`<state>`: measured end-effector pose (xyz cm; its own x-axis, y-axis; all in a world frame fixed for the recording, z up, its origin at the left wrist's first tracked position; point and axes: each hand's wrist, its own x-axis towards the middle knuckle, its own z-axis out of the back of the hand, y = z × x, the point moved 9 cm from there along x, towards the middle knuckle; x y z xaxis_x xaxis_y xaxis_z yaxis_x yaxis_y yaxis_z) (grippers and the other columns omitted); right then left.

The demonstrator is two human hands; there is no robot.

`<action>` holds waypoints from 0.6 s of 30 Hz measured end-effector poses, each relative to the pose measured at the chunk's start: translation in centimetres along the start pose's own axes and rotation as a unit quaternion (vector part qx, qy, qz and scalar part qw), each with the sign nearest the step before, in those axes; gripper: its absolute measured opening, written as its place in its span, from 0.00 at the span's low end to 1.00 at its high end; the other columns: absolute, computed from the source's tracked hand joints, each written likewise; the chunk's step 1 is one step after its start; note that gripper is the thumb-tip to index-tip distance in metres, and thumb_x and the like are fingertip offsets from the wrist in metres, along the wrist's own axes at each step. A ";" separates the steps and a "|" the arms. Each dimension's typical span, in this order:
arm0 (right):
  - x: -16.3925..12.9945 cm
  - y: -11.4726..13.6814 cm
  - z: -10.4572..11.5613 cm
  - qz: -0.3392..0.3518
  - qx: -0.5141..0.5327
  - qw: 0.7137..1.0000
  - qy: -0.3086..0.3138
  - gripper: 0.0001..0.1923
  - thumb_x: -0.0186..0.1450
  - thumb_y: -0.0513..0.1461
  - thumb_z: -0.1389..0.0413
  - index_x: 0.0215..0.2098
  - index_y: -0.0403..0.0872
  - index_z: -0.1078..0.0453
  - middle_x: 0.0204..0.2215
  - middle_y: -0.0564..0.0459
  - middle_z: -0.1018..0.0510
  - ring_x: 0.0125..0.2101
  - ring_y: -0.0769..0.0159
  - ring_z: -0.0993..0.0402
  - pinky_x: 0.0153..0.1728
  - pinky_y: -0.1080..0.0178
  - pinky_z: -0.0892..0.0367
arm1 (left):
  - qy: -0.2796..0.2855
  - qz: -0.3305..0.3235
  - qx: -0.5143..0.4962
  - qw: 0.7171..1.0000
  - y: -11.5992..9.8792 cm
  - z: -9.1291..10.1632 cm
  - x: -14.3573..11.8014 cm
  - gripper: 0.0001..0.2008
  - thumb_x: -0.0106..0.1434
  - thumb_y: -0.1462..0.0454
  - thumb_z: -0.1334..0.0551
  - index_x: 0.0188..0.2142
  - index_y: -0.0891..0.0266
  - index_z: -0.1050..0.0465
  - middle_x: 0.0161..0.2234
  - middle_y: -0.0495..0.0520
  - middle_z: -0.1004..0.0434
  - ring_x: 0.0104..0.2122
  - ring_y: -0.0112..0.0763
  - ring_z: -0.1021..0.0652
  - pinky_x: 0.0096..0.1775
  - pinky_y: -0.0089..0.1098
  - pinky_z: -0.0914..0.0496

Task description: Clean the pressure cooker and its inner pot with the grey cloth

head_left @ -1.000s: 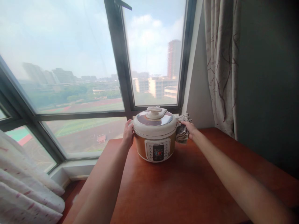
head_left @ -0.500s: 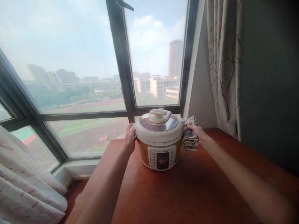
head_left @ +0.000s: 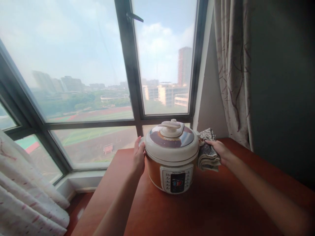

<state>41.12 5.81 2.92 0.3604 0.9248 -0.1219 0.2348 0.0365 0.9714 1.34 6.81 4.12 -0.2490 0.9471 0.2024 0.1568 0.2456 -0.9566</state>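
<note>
A white and orange-brown electric pressure cooker (head_left: 154, 173) stands upright on the reddish-brown wooden table (head_left: 152, 214), its lid (head_left: 157, 149) on and its control panel facing me. At its left side, my left hand (head_left: 139, 157) is closed on the side handle, mostly covering it. My right hand (head_left: 220, 151) grips a folded grey and cream patterned cloth (head_left: 208, 154) between thumb and fingers. The cloth is against the cooker's right side by the other handle. Whether my right fingers also hold that handle is hidden.
A large window with dark frames (head_left: 98, 125) rises behind the table. Light patterned curtains hang at the left (head_left: 31, 193) and right (head_left: 233, 75). The table's left edge runs beside a low white sill (head_left: 86, 180).
The cooker has come nearer to me and a little to the right, turning slightly, with both hands moving along. The cloth stays in my right hand. The camera view has shifted slightly.
</note>
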 end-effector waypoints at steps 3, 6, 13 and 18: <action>0.7 2.1 1.3 0.031 -0.017 0.999 -0.037 0.04 0.56 0.33 0.41 0.25 0.45 0.31 0.16 0.51 0.25 0.17 0.60 0.26 0.20 0.60 0.28 | 0.002 0.020 -0.026 0.999 0.1 -0.2 -0.2 0.32 0.64 0.51 0.41 0.66 0.53 0.43 0.48 0.56 0.23 0.39 0.35 0.23 0.38 0.32 0.29; 1.3 6.2 2.2 0.108 -0.039 0.990 -0.081 0.02 0.57 0.36 0.40 0.29 0.46 0.30 0.20 0.53 0.23 0.23 0.60 0.24 0.25 0.62 0.29 | -0.002 0.015 -0.030 0.999 0.1 -0.2 -0.2 0.32 0.65 0.51 0.42 0.66 0.53 0.43 0.48 0.56 0.23 0.40 0.36 0.22 0.40 0.33 0.29; -3.1 17.3 -6.1 0.411 -0.257 0.873 -0.051 0.14 0.63 0.47 0.43 0.39 0.45 0.24 0.36 0.47 0.18 0.39 0.54 0.24 0.40 0.61 0.33 | -0.036 -0.084 0.023 0.996 0.0 0.9 0.6 0.27 0.66 0.49 0.42 0.61 0.55 0.35 0.54 0.58 0.25 0.52 0.43 0.25 0.50 0.39 0.30; -7.4 16.0 -16.2 0.450 -0.326 0.818 0.151 0.17 0.66 0.45 0.44 0.49 0.46 0.24 0.42 0.50 0.18 0.43 0.56 0.24 0.45 0.61 0.33 | -0.044 -0.134 0.072 0.987 -0.2 1.5 1.1 0.24 0.67 0.50 0.43 0.58 0.58 0.31 0.56 0.58 0.27 0.57 0.45 0.29 0.58 0.43 0.36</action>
<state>27.63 5.68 22.66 -0.1406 0.7365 0.6617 -0.5698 -0.6067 0.5542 -0.35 7.50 4.20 -0.3469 0.8287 0.4392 -0.0618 0.4470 -0.8924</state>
